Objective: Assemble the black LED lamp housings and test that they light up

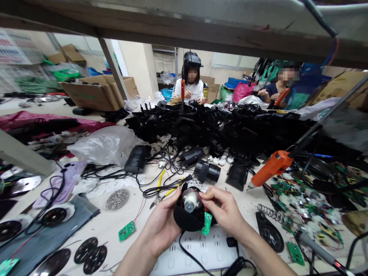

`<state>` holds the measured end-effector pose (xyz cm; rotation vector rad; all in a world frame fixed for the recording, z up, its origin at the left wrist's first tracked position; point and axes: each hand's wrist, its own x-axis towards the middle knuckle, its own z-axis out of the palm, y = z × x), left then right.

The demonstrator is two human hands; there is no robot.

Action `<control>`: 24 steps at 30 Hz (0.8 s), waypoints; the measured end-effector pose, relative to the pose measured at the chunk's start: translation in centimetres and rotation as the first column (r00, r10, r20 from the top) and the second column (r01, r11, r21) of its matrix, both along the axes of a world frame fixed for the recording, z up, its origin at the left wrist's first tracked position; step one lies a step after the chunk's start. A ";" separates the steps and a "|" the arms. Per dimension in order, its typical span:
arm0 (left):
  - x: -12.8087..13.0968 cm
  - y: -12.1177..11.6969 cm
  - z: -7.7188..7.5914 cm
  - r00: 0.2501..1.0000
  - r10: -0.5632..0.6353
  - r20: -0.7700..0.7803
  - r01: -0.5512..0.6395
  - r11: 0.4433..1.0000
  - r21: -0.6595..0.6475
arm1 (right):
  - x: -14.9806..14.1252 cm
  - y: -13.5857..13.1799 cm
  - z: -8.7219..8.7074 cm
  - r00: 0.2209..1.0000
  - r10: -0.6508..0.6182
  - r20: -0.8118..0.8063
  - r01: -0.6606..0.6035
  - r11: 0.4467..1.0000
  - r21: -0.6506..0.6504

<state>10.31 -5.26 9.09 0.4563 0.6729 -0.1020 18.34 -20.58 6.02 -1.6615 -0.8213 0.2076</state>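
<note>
My left hand (163,218) is wrapped around a black plastic housing (188,220) from its left side. Inside the housing's opening sits a small motor (189,203) with a white body and a metallic end facing me. At the right rim, my right hand (221,205) is closed in a pinch, its fingertips at a thin red wire (204,207) beside the motor. A green circuit board (206,223) hangs just below those fingers. From the bottom of the housing a black cord (184,245) trails down over a white power strip (198,255).
An orange electric screwdriver (270,168) hangs at the right, above loose circuit boards (294,253) and a soldering iron (316,247). Yellow-handled cutters (161,182) and a pile of screws (117,199) lie left. Black plastic parts (201,126) are heaped behind; two people sit beyond.
</note>
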 end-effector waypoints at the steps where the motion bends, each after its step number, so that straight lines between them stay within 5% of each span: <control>1: -0.2 0.2 -0.1 1.000 -0.006 0.009 0.006 1.000 0.013 | 0.0 -0.1 0.1 1.000 0.005 0.015 -0.005 1.000 0.001; 7: -0.7 1.4 -0.1 0.991 -0.022 0.133 0.011 0.996 0.088 | 0.4 -0.3 1.1 0.965 0.086 0.248 -0.080 0.996 -0.036; 13: -0.1 2.1 0.3 0.998 0.060 0.012 -0.061 0.967 0.247 | 0.1 0.4 2.4 0.934 0.103 0.343 -0.069 0.992 -0.109; 18: -0.5 2.8 0.9 0.991 0.129 0.026 -0.131 0.966 0.222 | -0.2 -0.5 2.4 0.974 -0.143 0.174 0.176 0.966 -0.190; 21: -0.6 3.0 1.3 0.985 0.170 0.036 -0.174 0.971 0.163 | -0.7 -0.6 1.4 0.989 -0.107 -0.099 0.078 0.962 -0.262; 24: -0.4 2.8 1.9 0.979 0.180 0.091 -0.190 0.976 0.108 | -1.5 0.1 0.8 0.900 -0.026 -0.434 -0.062 0.980 -0.187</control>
